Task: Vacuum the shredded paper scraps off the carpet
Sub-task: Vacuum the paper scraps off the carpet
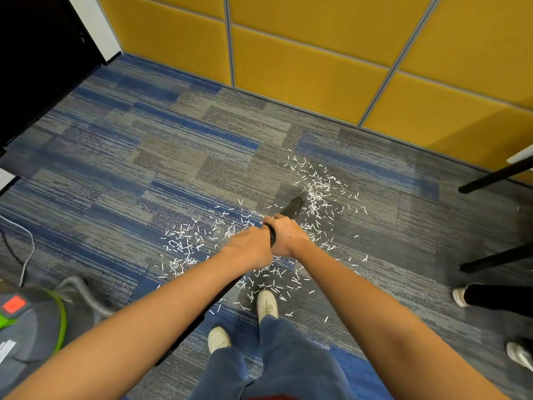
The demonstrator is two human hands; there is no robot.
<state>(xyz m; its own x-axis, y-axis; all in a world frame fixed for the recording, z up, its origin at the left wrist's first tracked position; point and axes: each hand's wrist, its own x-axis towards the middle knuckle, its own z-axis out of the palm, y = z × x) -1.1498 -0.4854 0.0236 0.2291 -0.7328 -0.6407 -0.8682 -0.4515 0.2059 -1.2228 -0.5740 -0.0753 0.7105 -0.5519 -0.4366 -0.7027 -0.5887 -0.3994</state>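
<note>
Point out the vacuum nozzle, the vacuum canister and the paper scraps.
vacuum nozzle [296, 204], head view, black tube near its tip.
vacuum canister [31, 330], head view, grey top of its body.
paper scraps [314, 194], head view, dense patch beside the nozzle.

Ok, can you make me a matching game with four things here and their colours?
Things:
1. wall panels
2. paper scraps
3. vacuum tube
4. trousers

Colours:
a. black
b. blue
c. yellow
d. white

Pairs: 1-c, 2-d, 3-a, 4-b.
</note>
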